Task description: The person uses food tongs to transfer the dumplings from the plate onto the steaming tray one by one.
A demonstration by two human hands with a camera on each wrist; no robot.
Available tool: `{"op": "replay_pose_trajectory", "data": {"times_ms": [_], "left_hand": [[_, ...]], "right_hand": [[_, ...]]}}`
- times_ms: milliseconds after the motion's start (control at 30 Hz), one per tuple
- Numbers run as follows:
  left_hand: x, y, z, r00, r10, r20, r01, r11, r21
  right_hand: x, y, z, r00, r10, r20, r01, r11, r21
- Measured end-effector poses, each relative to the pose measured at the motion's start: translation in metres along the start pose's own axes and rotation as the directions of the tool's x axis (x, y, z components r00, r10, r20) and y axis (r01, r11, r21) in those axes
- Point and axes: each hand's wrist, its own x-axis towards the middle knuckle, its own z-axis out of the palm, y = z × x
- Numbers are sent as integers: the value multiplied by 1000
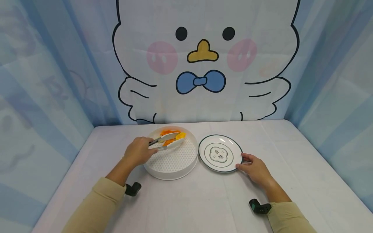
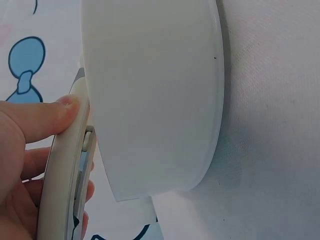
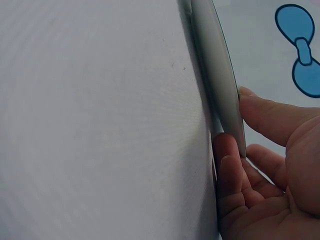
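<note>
My left hand [image 1: 139,151] grips a pair of tongs [image 1: 158,140] over a round white steamer tray [image 1: 172,174] with a dimpled floor. Between and beside the tong tips lie orange and yellow pieces [image 1: 180,135] at the tray's far side; their kind is too small to tell. In the left wrist view, the thumb and fingers close round the tongs' pale handle [image 2: 62,165], next to the tray's outer wall [image 2: 155,100]. My right hand [image 1: 256,170] pinches the right rim of a white plate [image 1: 208,155] with dark rim lines, thumb above and fingers below.
A white cloth covers the table [image 1: 198,207]. Behind it hangs a curtain [image 1: 204,106] printed with a cartoon bird, and blue curtains [image 1: 52,106] close in the sides. The plate stands just right of the tray. A small black device [image 1: 133,189] is on each wrist.
</note>
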Motion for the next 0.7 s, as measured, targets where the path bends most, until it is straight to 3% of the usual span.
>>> {"op": "replay_pose_trajectory", "data": {"times_ms": [700], "left_hand": [[-2,-2,-6,1000,-6,-29,5,1000,-16]], "right_hand": [[0,0,0,1000,-1,0,1,1000,4]]}}
